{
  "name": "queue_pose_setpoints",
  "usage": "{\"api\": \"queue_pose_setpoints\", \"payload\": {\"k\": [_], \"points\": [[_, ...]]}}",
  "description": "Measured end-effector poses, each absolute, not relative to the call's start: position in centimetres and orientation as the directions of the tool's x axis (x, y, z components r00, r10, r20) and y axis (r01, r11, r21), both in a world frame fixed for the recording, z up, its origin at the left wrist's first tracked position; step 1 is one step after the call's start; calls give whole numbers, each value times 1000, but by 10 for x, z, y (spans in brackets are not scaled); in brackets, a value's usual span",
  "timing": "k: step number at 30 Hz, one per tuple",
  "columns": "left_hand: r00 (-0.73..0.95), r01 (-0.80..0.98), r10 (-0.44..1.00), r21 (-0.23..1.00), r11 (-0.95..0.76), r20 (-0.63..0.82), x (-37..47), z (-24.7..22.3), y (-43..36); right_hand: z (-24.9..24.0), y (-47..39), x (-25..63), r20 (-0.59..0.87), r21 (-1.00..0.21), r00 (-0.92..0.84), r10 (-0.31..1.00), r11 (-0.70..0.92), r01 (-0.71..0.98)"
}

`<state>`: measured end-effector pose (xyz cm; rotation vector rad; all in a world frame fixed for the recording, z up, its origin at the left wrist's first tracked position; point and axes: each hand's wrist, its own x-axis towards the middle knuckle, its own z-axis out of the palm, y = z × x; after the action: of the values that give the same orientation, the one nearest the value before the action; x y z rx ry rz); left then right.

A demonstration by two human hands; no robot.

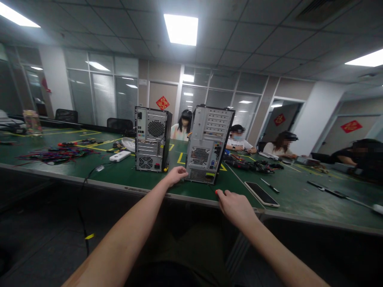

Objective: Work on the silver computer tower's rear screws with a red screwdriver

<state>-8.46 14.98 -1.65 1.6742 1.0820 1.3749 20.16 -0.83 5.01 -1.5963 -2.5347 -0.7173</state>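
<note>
Two computer cases stand upright on the green table, rear panels facing me. At the lower left corner of the larger case (202, 145) is my left hand (177, 176), its fingers curled together; what they may pinch is too small to tell. My right hand (236, 205) is closed near the table edge, in front of that case's lower right corner. It holds a small tool with a red end (216, 192), and a thin dark shaft seems to point toward the case's base. The smaller case (149, 139) stands to the left, touched by neither hand.
A phone (261, 194) and a thin pen-like tool (269, 185) lie to the right, with black cables (254, 165) behind. Left are a white power strip (120, 156), a pile of coloured wires (60, 154) and a hanging black cable. Several people sit across the table.
</note>
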Motion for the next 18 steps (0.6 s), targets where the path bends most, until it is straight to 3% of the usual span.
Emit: {"api": "queue_pose_setpoints", "payload": {"k": [6, 9, 14, 18], "points": [[78, 181, 919, 901, -395, 387, -85, -17, 150, 39, -8, 199, 343, 284, -368, 864, 278, 918], [71, 182, 920, 902, -392, 386, -84, -17, 151, 26, -9, 198, 400, 160, -268, 876, 221, 962], [65, 167, 930, 915, -367, 362, -86, -20, 154, 18, -12, 191, 432, -162, -35, 901, 116, 980], [71, 171, 935, 919, -355, 348, -87, -21, 154, 15, -11, 189, 412, -597, 177, 894, 119, 793]]}}
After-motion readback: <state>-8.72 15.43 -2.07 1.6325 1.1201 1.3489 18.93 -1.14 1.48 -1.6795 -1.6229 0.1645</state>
